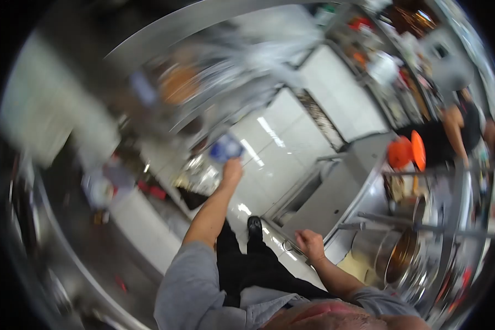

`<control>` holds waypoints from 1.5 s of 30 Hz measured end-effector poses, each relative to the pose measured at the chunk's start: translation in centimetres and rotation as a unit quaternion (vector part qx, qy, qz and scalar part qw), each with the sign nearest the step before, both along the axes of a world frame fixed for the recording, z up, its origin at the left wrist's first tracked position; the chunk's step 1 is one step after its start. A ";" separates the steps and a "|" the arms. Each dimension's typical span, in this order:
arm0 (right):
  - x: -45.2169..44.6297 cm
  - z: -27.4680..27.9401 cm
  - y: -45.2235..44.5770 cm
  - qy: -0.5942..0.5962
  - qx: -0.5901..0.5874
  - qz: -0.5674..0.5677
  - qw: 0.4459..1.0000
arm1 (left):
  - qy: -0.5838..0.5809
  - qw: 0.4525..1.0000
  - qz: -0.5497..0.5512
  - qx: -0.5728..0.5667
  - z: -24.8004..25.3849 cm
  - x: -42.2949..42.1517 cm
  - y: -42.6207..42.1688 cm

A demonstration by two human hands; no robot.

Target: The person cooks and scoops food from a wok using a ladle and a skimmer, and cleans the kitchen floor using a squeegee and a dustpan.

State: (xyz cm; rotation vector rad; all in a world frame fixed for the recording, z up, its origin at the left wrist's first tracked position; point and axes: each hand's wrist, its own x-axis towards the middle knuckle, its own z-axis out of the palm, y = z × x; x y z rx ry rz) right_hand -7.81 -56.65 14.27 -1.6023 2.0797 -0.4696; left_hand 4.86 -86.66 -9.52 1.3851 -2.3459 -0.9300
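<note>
My left hand (232, 169) is stretched forward over the tiled floor, its fingers closed on a blue and white item (226, 148). Motion blur hides what kind of item that is. Close by, at its lower left, some shiny, clear-looking things (203, 175) rest low down. My right hand (311, 244) is curled into a loose fist beside the edge of the steel counter (341, 187), and nothing shows in it.
Metal pots (401, 256) stand at the right, near orange plastic items (406, 151). Another person (462, 129) is at the far right. Crowded shelves (388, 71) line the upper right. Blurred steel surfaces fill the left. My shoe (254, 225) is on the white tiles (258, 140).
</note>
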 end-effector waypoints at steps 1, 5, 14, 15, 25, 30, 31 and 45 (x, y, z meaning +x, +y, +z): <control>0.2 -0.2 -0.1 -0.019 -0.003 -0.042 0.999 | -0.016 0.999 -0.002 0.032 2.0 1.3 1.7; 3.2 0.9 -4.8 -0.132 -0.044 -0.029 0.990 | 0.013 0.997 0.025 0.077 10.8 8.0 9.2; 20.8 9.1 -24.7 -0.169 -0.211 0.288 0.919 | 0.065 0.972 0.217 0.062 19.6 22.3 25.0; 23.3 8.8 -28.2 -0.221 -0.240 0.296 0.898 | 0.070 0.962 0.257 0.065 20.2 24.0 26.1; 38.0 12.3 -54.1 -0.462 -0.197 0.104 0.859 | 0.100 0.902 0.418 0.031 23.5 36.0 33.0; 44.0 15.6 -52.0 -0.296 -0.355 0.096 0.882 | 0.172 0.746 0.642 -0.049 17.0 39.1 33.5; 44.9 16.2 -51.5 -0.129 -0.457 0.046 0.879 | 0.171 0.744 0.644 -0.053 14.7 38.9 34.2; 39.0 6.2 -55.8 -0.021 -0.262 -0.055 0.963 | 0.173 0.661 0.730 0.004 7.6 45.3 41.1</control>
